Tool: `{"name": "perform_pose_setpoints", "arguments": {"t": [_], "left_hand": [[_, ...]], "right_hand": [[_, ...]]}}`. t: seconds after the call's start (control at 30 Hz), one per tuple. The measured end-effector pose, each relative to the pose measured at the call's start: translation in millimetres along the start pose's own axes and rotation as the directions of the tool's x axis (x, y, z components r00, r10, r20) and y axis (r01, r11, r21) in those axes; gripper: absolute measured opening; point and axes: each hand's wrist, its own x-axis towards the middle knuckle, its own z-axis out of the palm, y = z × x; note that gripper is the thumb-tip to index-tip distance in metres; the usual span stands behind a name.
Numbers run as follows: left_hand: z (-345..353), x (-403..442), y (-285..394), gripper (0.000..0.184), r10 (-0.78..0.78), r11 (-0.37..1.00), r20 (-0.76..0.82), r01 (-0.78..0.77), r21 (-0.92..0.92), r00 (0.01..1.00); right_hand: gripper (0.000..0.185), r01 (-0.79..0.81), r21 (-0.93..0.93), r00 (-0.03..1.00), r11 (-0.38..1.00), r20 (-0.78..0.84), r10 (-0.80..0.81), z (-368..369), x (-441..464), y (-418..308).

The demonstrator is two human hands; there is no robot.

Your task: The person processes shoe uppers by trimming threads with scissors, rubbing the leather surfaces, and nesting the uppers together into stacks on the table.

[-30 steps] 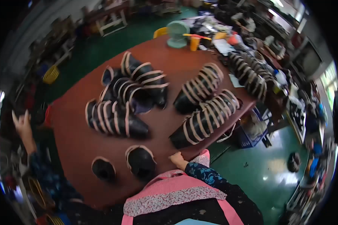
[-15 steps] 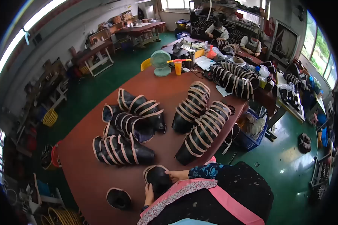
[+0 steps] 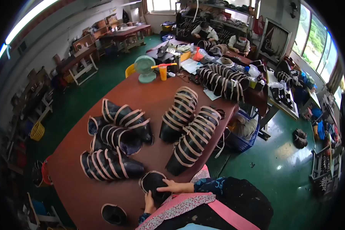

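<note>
A black cup-shaped piece with a tan rim point(image 3: 152, 181) lies at the table's near edge, against the pink apron. My left hand point(image 3: 149, 202) grips its lower left side, fingers pressed to it. Over its right side reaches my right hand point(image 3: 171, 186), fingers stretched onto the black surface. A similar black piece point(image 3: 114, 214) rests on the table to the left. Behind are nested stacks of black pieces with tan rims: one stack point(image 3: 109, 164) at the left, others point(image 3: 128, 119) beyond it, and two long stacks point(image 3: 193, 140), point(image 3: 179, 114) at the right.
The red-brown table point(image 3: 76, 153) bears a green fan point(image 3: 145, 68) and an orange cup point(image 3: 163, 73) at its far end. More stacks point(image 3: 222, 82) lie at the back right. A blue crate point(image 3: 241, 143) stands by the right edge. Two people point(image 3: 205, 31), point(image 3: 239, 44) sit beyond.
My left hand came from far left to the near black piece, and my right hand moved from the table edge onto it. Since half a second ago, my right hand reaches further over it; the view shifted.
</note>
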Motion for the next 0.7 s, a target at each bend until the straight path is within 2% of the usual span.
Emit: {"name": "perform_pose_setpoints", "arguments": {"t": [0.03, 0.1, 0.17, 0.23, 0.27, 0.3, 0.37, 0.4, 0.47, 0.53, 0.6, 0.67, 0.7], "left_hand": [[-15.6, 15.7, -3.7, 0.050, 0.046, 0.997, -0.003, -0.046, 0.059, 0.999], [-48.1, 46.7, -23.3, 0.043, 0.079, 0.944, -0.199, -0.009, 0.330, 0.977], [-30.4, 75.4, 15.0, 0.043, 0.134, 0.936, -0.148, -0.076, 0.344, 0.980], [11.0, 107.2, 51.3, 0.042, 0.187, 0.928, -0.071, -0.153, 0.340, 0.980], [37.9, 119.3, 67.9, 0.042, 0.212, 0.923, -0.033, -0.189, 0.334, 0.977], [59.6, 124.3, 79.6, 0.042, 0.232, 0.919, -0.006, -0.217, 0.330, 0.973], [103.8, 130.0, 83.2, 0.042, 0.267, 0.916, 0.040, -0.267, 0.300, 0.963], [140.1, 123.1, 41.6, 0.042, 0.282, 0.917, 0.056, -0.286, 0.277, 0.958], [149.4, 125.2, 54.5, 0.042, 0.310, 0.922, 0.072, -0.318, 0.222, 0.948], [139.8, 121.6, 70.5, 0.041, 0.329, 0.928, 0.060, -0.334, 0.164, 0.942], [104.5, 99.7, 80.8, 0.041, 0.333, 0.937, 0.002, -0.331, 0.114, 0.943], [74.9, 78.3, 87.1, 0.041, 0.335, 0.942, -0.057, -0.332, 0.053, 0.941], [62.7, 65.2, 84.2, 0.041, 0.331, 0.944, -0.088, -0.330, 0.018, 0.940]], "right_hand": [[0.102, 0.210, -0.353, 0.975, 0.912, 0.147, -0.167, 6.2, 26.2, 39.6], [0.078, -0.089, -0.068, 0.984, 0.994, -0.158, 0.078, 20.1, 27.8, 35.7], [0.069, -0.004, -0.217, 0.969, 0.976, -0.241, -0.050, 24.1, 55.1, 81.4], [0.049, 0.009, -0.379, 0.934, 0.926, -0.328, -0.144, 11.1, 29.4, 47.0], [0.037, -0.080, -0.542, 0.935, 0.836, -0.332, -0.126, 8.5, 24.7, 31.0], [0.037, -0.085, -0.533, 0.923, 0.842, -0.361, -0.135, 6.5, 24.8, 23.2], [0.030, 0.029, -0.728, 0.969, 0.685, -0.149, -0.198, -2.5, 20.7, 13.0], [0.029, 0.054, -0.670, 0.964, 0.740, -0.159, -0.213, -4.0, 14.6, 2.9], [0.027, 0.051, -0.634, 0.948, 0.772, -0.211, -0.236, -4.8, 4.3, -9.8], [0.025, 0.061, -0.588, 0.938, 0.807, -0.243, -0.248, -11.8, -1.3, -14.1], [0.020, 0.118, -0.667, 0.882, 0.736, -0.270, -0.386, -21.5, -9.0, -17.3], [0.016, 0.086, -0.675, 0.904, 0.733, -0.256, -0.342, -30.8, -14.6, -23.9], [0.015, 0.097, -0.688, 0.877, 0.719, -0.283, -0.389, -33.0, -17.3, -24.4]]}}
